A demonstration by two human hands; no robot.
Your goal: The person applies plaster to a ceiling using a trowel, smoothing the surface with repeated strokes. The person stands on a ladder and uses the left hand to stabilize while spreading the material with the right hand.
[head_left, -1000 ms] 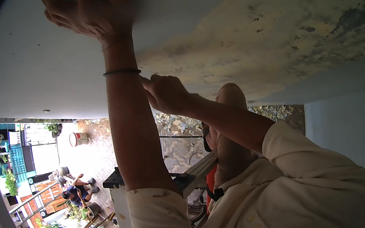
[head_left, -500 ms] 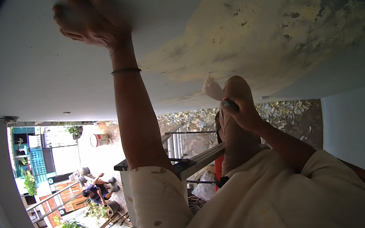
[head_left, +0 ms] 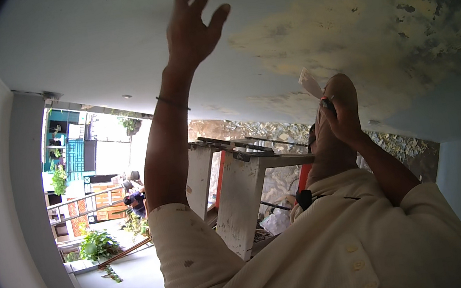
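My left hand (head_left: 192,32) is raised with its fingers spread and holds nothing. It is up by the pale grey surface (head_left: 123,40); whether it touches is hard to tell. A thin dark band circles that wrist. My right hand (head_left: 344,117) is wrapped around the dark handle of a putty knife (head_left: 310,84), in front of my bent bare knee (head_left: 341,87). The putty knife's wide blade is whitish and points up and left. Beyond it, the grey surface bears a large rough yellowish patch (head_left: 332,25) with dark, flaked spots.
A paint-spotted ladder (head_left: 239,197) stands beside my legs. Peeled flakes (head_left: 265,132) litter the ground below. A crumpled whitish bag (head_left: 276,221) lies under the ladder. Outside at left are another ladder (head_left: 86,203), a plant (head_left: 98,243) and a partly hidden person (head_left: 136,202).
My left hand has shifted right across the pale surface, fingers now pointing up and apart. My right hand keeps the putty knife, now further right in view. The whole view has tilted.
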